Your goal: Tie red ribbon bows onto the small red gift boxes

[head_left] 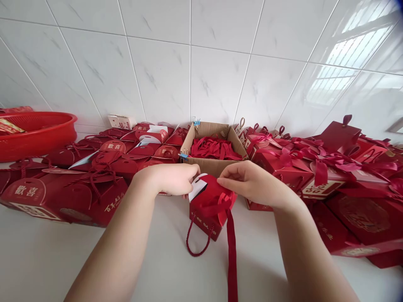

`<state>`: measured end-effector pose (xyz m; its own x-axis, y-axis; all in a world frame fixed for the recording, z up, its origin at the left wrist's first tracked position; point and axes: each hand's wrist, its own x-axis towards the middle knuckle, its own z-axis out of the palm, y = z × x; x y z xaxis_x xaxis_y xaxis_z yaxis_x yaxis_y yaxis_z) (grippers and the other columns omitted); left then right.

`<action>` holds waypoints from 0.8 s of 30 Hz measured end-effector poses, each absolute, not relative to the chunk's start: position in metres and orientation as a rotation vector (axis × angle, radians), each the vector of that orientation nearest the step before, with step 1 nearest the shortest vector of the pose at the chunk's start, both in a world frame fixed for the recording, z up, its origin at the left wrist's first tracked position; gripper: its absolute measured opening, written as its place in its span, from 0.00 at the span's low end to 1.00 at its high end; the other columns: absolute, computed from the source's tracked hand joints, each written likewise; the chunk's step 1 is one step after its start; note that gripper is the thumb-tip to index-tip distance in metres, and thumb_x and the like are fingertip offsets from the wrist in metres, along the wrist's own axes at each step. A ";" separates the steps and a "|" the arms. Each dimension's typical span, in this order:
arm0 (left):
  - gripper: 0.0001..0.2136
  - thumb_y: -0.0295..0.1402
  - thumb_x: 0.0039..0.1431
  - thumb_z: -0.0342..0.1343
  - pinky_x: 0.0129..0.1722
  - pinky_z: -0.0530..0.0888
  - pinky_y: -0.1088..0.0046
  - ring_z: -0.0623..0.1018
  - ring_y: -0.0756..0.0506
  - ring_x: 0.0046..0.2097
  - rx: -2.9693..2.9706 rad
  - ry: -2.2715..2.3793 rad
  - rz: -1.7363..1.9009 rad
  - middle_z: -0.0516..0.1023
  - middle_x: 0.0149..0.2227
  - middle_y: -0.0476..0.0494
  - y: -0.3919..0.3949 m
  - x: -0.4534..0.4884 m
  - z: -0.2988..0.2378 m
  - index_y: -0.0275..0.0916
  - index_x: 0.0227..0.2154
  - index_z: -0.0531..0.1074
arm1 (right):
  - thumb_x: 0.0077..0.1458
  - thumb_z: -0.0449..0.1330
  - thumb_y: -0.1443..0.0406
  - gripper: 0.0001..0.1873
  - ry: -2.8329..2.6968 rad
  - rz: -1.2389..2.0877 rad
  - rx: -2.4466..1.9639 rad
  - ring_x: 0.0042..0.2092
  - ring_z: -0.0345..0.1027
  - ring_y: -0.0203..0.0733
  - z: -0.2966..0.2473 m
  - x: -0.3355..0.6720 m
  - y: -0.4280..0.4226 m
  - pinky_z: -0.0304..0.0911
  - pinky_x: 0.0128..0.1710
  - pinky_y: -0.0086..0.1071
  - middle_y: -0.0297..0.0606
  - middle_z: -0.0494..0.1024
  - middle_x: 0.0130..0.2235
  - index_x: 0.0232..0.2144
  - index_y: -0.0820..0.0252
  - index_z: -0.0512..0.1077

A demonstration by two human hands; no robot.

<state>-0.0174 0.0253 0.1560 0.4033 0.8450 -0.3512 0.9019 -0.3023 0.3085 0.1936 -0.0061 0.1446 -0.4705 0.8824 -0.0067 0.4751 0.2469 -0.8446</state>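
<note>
A small red gift box (206, 220) with a dark red cord handle stands on the white tabletop before me, its top flaps loose. My left hand (178, 179) is closed at the far left edge of the box, pinching a flap whose white inner side shows. On the right, my right hand (242, 181) has its thumb and fingers pinched at another red flap of the same box. A red ribbon (231, 251) lies across the box front and trails down toward me. The fingertips of my left hand are partly hidden.
Behind the box, an open cardboard box (237, 142) with blue binder clips holds many red ribbons (215, 148). Red gift boxes (69, 193) crowd the left; ribbon-tied boxes (283, 167) fill the right. A red plastic basket (37, 140) stands far left. A tiled wall (163, 75) rises behind.
</note>
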 end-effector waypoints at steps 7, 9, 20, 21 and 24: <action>0.07 0.34 0.45 0.51 0.21 0.59 0.71 0.68 0.46 0.26 2.081 1.554 -0.289 0.75 0.33 0.43 0.029 -0.015 0.155 0.42 0.29 0.64 | 0.52 0.55 0.56 0.16 -2.123 1.005 -1.393 0.21 0.47 0.28 0.130 0.184 0.009 0.44 0.18 0.25 0.29 0.60 0.19 0.19 0.60 0.65; 0.06 0.34 0.44 0.51 0.20 0.57 0.71 0.66 0.47 0.24 2.081 1.568 -0.313 0.74 0.32 0.43 0.030 -0.015 0.155 0.41 0.28 0.64 | 0.51 0.55 0.57 0.15 -2.128 0.981 -1.422 0.21 0.49 0.29 0.126 0.182 0.013 0.46 0.18 0.26 0.29 0.62 0.19 0.19 0.60 0.67; 0.04 0.34 0.44 0.50 0.18 0.53 0.72 0.58 0.50 0.21 2.090 1.573 -0.324 0.64 0.23 0.50 0.028 -0.014 0.158 0.42 0.26 0.63 | 0.51 0.54 0.59 0.14 -2.143 0.964 -1.368 0.21 0.51 0.30 0.106 0.166 0.017 0.47 0.17 0.26 0.30 0.66 0.20 0.19 0.60 0.67; 0.04 0.34 0.45 0.50 0.18 0.54 0.72 0.60 0.50 0.21 2.085 1.556 -0.311 0.64 0.24 0.49 0.028 -0.013 0.159 0.42 0.26 0.63 | 0.51 0.54 0.59 0.14 -2.151 0.950 -1.361 0.21 0.51 0.30 0.105 0.165 0.018 0.47 0.17 0.26 0.30 0.65 0.20 0.19 0.60 0.66; 0.04 0.35 0.48 0.49 0.19 0.57 0.72 0.62 0.49 0.23 2.039 1.546 -0.274 0.65 0.24 0.49 0.026 -0.013 0.163 0.42 0.26 0.65 | 0.51 0.54 0.60 0.13 -2.171 0.904 -1.363 0.22 0.52 0.29 0.102 0.165 0.020 0.47 0.17 0.26 0.30 0.66 0.20 0.19 0.61 0.66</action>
<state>-0.0127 0.0263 0.1628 0.3135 0.8200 -0.4789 0.9346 -0.1774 0.3082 0.1648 0.0195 0.1018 -0.4308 0.9024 0.0100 0.6287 0.3081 -0.7140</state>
